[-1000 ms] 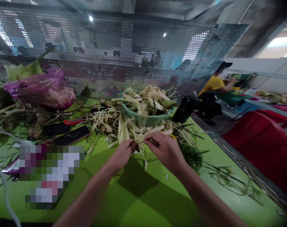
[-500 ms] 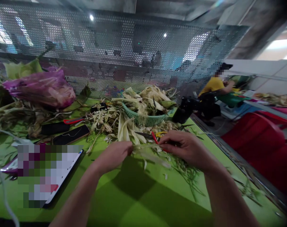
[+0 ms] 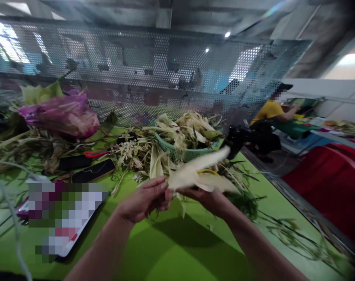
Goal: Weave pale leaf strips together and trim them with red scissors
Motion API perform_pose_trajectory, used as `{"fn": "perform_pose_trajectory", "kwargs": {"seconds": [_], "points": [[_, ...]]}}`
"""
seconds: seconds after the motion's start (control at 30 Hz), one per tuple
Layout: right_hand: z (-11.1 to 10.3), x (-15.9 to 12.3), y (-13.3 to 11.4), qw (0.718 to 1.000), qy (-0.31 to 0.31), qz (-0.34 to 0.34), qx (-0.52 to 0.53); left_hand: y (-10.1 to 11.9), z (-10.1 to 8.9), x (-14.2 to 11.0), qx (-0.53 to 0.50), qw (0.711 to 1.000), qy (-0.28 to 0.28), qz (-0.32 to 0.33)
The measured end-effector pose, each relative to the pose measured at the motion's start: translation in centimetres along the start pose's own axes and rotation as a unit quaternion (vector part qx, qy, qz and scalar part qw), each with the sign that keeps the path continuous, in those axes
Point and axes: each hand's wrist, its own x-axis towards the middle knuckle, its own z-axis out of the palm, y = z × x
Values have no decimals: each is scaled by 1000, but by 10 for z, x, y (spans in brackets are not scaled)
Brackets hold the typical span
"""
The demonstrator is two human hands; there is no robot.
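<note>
Pale dried corn husk (image 3: 191,173), blurred by motion, fans out to the right above the table in two strips. My left hand (image 3: 149,198) pinches its narrow end, fingers closed. My right hand (image 3: 211,198) grips the husk from below near the same end; most of its fingers are hidden behind the strips. Behind them stands a green plastic basket (image 3: 173,151) piled with husks. A longer husk (image 3: 157,164) hangs down by the basket's front. Something yellow (image 3: 206,171) shows partly between the strips.
Dried plant scraps (image 3: 133,150) lie left of the basket. Further left are a red-handled cutter (image 3: 95,153), a phone (image 3: 93,171), a tablet (image 3: 86,218) and a purple bag (image 3: 63,115). A black camera (image 3: 234,138) is at right. A person in yellow (image 3: 269,111) sits beyond a red chair (image 3: 326,175).
My hands have come closer together, the right moving left and turning under the husk. The thin strip between them is now replaced by wide husk pieces. The view has shifted slightly.
</note>
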Motion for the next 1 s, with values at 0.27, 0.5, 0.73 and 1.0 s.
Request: {"fn": "perform_pose_trajectory", "kwargs": {"seconds": [0.27,0.5,0.73,1.0], "points": [[13,-8,-3,998,-51,40,-11,-7,-14,24,271,923,252,108],[27,-17,-8,999,-43,26,-18,-14,-15,27,375,857,315,159],[29,-19,-8,962,-48,6,-270,-12,-12,25,82,958,266,62],[10,-9,12,984,-35,66,-160,-6,-10,22,-61,973,208,74]]}}
